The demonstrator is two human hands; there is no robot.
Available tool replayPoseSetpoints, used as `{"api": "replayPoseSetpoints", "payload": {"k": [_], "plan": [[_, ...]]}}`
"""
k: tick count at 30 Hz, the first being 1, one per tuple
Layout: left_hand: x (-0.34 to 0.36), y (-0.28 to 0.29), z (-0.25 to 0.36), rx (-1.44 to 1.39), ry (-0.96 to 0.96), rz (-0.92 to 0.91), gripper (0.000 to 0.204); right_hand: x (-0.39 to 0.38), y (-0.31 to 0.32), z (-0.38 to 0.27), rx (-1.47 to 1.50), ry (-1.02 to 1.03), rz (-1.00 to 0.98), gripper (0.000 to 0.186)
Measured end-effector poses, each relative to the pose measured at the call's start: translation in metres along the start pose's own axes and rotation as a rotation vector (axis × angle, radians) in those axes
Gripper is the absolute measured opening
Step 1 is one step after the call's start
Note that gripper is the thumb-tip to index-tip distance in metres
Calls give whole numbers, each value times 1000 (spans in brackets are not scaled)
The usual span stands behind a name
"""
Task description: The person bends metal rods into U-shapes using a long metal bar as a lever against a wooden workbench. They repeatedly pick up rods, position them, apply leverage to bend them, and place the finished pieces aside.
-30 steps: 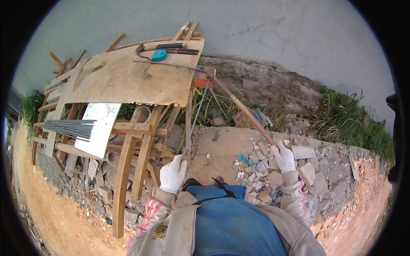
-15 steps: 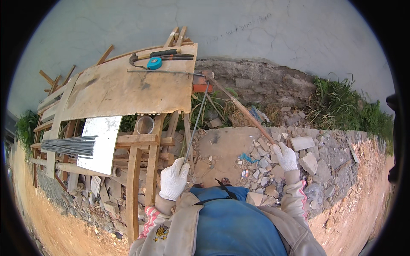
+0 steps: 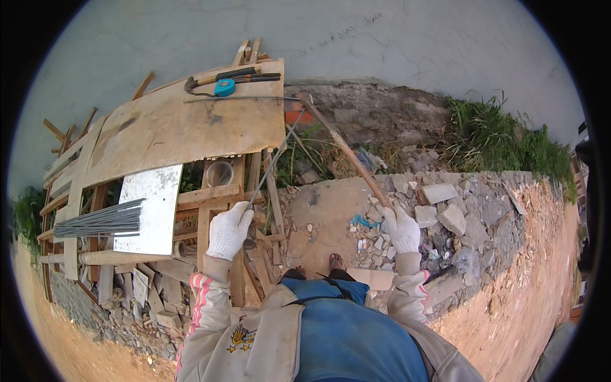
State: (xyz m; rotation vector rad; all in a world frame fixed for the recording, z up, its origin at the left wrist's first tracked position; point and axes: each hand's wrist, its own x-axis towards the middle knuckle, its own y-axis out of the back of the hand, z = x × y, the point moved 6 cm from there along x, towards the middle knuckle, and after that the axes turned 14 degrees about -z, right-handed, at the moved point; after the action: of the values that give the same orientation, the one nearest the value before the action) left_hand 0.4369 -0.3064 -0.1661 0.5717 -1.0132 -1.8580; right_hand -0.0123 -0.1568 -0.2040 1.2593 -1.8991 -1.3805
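Observation:
White-gloved, my left hand grips a thin grey steel rod, which slants up to a reddish fixture at the plywood's right end. My right hand, also gloved, is closed on a long rusty-brown bar reaching that same fixture. Another rod length lies along the plywood; whether it joins the held one I cannot tell. A hammer, teal tape measure and dark-handled tool rest above it. A bundle of rods lies across a white board at left.
A wooden frame carries the boards along a grey wall. Broken rubble lies beside a concrete slab around my feet. Plants grow at the wall's base, and a dirt track runs behind.
My left hand has moved up and to the left, and its rod slants more. My right hand keeps its grip on the bar. The view has shifted slightly.

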Motion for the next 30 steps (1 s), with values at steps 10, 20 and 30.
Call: {"api": "replayPoseSetpoints", "payload": {"k": [10, 20, 30], "plan": [[-3, -68, 25, -297, 74, -137, 30, 54, 33, 33, -98, -16, -60, 53], [33, -85, 75, -306, 237, 176, 28, 94, 65, 60, 129, 224, 84, 47], [-53, 17, 175, 148, 319, 794, 15, 155, 39, 28, 851, 476, 27, 24]]}}
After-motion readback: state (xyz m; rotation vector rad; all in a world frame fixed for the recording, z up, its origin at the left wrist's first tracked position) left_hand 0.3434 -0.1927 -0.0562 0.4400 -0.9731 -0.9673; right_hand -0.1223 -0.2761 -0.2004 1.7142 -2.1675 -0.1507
